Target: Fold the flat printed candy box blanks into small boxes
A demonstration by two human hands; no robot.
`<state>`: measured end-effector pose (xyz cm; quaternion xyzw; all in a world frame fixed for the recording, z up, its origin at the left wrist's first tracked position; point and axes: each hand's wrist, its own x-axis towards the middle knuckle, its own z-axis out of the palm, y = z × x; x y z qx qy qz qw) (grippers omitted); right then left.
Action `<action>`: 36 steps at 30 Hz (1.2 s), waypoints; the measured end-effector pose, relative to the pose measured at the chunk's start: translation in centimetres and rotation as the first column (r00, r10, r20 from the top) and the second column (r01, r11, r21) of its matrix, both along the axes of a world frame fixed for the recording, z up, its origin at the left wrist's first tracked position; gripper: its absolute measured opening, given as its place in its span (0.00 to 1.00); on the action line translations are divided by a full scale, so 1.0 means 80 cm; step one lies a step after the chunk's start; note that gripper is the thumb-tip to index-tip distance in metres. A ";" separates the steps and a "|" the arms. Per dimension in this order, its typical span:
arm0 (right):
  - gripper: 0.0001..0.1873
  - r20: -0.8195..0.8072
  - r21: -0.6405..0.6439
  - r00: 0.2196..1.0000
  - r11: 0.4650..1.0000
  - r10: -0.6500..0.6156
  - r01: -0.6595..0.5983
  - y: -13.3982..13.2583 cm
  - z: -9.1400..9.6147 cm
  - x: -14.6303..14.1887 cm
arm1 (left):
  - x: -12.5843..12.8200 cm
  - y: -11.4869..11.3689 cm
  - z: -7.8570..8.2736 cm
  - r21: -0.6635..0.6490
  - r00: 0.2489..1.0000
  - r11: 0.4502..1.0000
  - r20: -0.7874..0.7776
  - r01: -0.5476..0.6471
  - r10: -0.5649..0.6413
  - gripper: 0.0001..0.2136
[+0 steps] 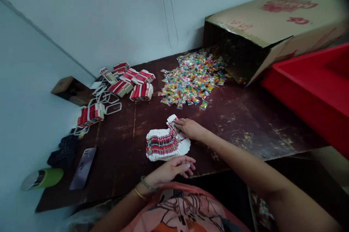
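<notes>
A fanned row of flat folded cartons (163, 144), red and white with white flaps, lies on the dark table in front of me. My right hand (188, 128) rests on the right end of the row, fingers stretched out over the printed faces; its thumb is hidden. Just below the row, close to the table's front edge, my left hand (177, 166) is held with its fingers loosely apart and nothing in them. Beyond the cartons spreads a heap of small clear packets (191, 79) with colourful pieces inside.
Bundles of red-and-white cartons (141, 92) and white bands (105, 97) lie at the back left. A phone (83, 168) and a green-and-clear container (50, 178) are at the left. An open cardboard box (261, 24) and a red tray (308, 90) stand at the right.
</notes>
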<state>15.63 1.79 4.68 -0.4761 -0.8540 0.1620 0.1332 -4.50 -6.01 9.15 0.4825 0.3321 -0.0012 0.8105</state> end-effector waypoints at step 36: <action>0.16 -0.705 -0.665 0.404 0.742 -0.583 -0.089 -0.191 0.029 0.023 | 0.039 -0.015 -0.030 0.046 0.970 0.969 -0.031 -0.241 0.243 0.23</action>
